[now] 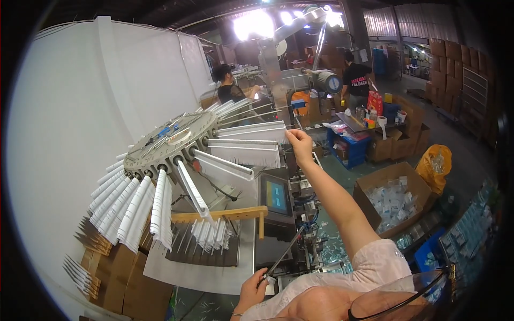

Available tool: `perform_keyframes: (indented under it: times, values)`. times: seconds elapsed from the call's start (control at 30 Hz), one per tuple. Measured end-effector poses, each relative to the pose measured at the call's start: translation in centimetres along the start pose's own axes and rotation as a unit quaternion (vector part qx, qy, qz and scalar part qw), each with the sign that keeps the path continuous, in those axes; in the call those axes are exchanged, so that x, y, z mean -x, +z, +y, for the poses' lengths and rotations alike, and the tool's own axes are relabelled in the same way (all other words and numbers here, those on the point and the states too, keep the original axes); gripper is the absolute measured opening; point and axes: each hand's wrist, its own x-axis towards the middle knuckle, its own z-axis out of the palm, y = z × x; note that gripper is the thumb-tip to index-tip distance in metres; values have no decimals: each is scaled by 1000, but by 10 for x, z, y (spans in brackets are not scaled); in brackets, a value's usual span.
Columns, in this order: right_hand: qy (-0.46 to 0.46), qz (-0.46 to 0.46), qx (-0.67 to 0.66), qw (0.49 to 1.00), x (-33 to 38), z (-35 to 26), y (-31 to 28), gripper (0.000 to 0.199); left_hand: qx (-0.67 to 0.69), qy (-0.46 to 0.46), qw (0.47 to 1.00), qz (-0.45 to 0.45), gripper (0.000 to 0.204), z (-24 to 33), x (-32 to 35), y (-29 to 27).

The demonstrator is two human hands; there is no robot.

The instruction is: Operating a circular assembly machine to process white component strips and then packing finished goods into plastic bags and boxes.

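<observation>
While the right hand (300,146) pinches the outer end of a thin white panel (249,131) between thumb and fingertips, that panel stands out from the right side of the grey metal rotary wheel (147,154). Left hand (252,291), below and right of the wheel: fingers curled beside the lower end of a slim metal rod (287,250); cannot tell whether they grip it.

Materials: wheel a flat disc, rim ringed with dark sockets; panels straight-edged, those on its lower left ribbed or finely lined. Below the wheel, a smooth pale wooden bar (230,214) crosses over a dark tray (227,259) of narrow white strips (211,235); a flat-faced touchscreen (276,195) tilts right of the bar. Well right of the wheel, a cardboard box (392,175) holds crinkled clear packets (395,204).

Edges and room: panels crowd at the wheel's lower left, gaps narrow; they fan wider at its right, with clear air between neighbouring ends. The right forearm passes outside the touchscreen's right edge in this view.
</observation>
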Motion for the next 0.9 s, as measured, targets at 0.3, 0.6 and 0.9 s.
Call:
perform_keyframes:
  times: [0.3,0.6,0.9]
  values:
    - [-12,16,15,1000,-3,5,0,16,7,-1,1000,0,34,0,1,2]
    - [-15,28,6,999,3,11,-9,17,10,-18,1000,-6,34,4,1,2]
    - [294,-165,-157,928,157,-20,-59,14,-42,78,993,74,39,44,-24,-6]
